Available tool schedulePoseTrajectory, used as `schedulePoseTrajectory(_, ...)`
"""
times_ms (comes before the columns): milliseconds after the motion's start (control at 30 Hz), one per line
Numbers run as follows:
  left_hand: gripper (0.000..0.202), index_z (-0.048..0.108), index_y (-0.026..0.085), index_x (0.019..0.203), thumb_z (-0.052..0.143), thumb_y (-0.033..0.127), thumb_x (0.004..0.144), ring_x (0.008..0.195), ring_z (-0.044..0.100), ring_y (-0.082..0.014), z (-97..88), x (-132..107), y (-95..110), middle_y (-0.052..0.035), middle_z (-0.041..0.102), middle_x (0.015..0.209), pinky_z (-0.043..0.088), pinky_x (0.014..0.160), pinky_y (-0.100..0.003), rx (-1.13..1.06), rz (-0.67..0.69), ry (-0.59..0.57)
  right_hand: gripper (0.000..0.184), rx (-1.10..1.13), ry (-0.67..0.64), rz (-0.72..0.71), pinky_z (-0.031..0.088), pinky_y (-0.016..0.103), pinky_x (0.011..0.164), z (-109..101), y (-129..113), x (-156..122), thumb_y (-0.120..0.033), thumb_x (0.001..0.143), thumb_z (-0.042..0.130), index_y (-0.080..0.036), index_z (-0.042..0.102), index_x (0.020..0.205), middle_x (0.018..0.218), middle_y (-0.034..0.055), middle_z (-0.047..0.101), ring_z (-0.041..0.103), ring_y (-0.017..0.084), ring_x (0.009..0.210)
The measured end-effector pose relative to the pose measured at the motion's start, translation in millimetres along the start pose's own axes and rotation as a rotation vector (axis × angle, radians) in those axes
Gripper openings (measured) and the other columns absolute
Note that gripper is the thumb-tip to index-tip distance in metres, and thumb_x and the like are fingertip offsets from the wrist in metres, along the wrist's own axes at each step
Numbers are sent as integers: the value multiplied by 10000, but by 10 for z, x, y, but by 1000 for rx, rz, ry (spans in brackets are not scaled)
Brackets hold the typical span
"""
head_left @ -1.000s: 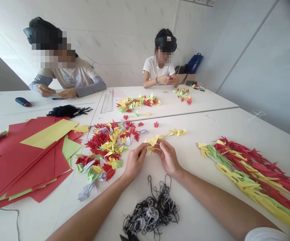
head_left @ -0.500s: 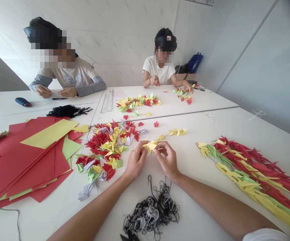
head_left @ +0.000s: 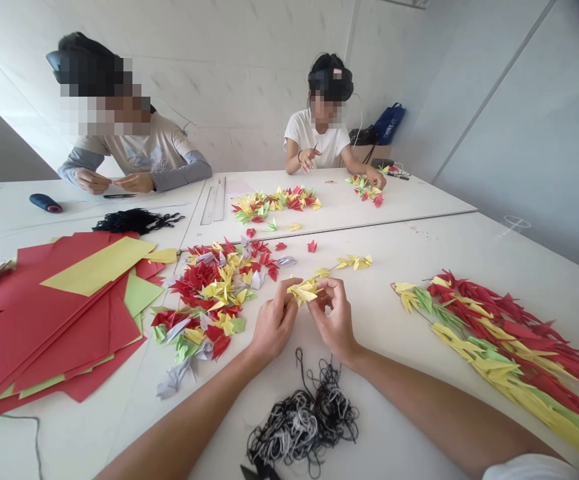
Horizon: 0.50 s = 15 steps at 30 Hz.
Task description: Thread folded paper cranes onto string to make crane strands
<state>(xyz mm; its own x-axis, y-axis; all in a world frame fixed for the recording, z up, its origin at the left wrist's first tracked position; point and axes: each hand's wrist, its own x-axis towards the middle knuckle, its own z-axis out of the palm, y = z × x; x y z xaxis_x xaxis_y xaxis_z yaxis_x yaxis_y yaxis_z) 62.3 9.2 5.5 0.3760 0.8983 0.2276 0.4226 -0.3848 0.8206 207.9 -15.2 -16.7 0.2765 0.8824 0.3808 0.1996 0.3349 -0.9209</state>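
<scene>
My left hand (head_left: pixel 273 321) and my right hand (head_left: pixel 334 317) are raised together just above the white table, with their fingertips pinching a yellow origami crane (head_left: pixel 302 291). A thin thread runs from it to a short strand of small yellow cranes (head_left: pixel 353 263), which lies on the table. Just left of my left hand lies a loose heap of red, yellow, green and grey paper cranes (head_left: pixel 209 297). A tangle of black and grey thread (head_left: pixel 303 420) lies below my hands, between my forearms.
Long strung rows of red, yellow and green cranes (head_left: pixel 499 350) lie to the right. Red, yellow and green paper sheets (head_left: pixel 54 320) are stacked left. Across the table, two co-workers (head_left: pixel 134 157) (head_left: pixel 317 133) sit behind more cranes, metal rulers (head_left: pixel 213 201) and a thread spool (head_left: pixel 46 203).
My hands have turned the yellow crane slightly and drawn closer around it. The far co-worker's raised hand has opened, and their other hand has moved onto the small crane pile.
</scene>
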Motion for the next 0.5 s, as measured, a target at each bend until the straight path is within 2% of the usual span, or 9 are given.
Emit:
schedulePoseTrajectory(167, 364, 485, 210, 1301, 379, 203, 953, 501, 366, -123, 14, -5, -10, 85, 400, 598, 272, 546, -232, 22, 11, 13, 179, -33, -43, -3, 460, 262, 604, -14, 5, 6, -217, 868, 610, -238, 514, 1016, 916, 2, 634, 527, 113, 625)
schedulePoseTrajectory(333, 386, 478, 209, 1323, 363, 180, 956, 508, 390, -129, 2, -13, -7, 78, 410, 596, 290, 559, -233, 15, 14, -3, 136, -17, -125, -46, 487, 270, 648, -14, -28, 35, -234, 884, 605, -231, 559, 1012, 969, 16, 655, 576, 128, 698)
schedulePoseTrajectory(500, 349, 466, 215, 1325, 342, 246, 1001, 517, 412, -136, -14, -17, 9, 74, 421, 594, 308, 580, -237, 20, 30, -41, 97, 9, -185, -80, 485, 282, 670, -36, -73, 53, -306, 940, 584, -215, 602, 968, 927, 27, 650, 590, 144, 743)
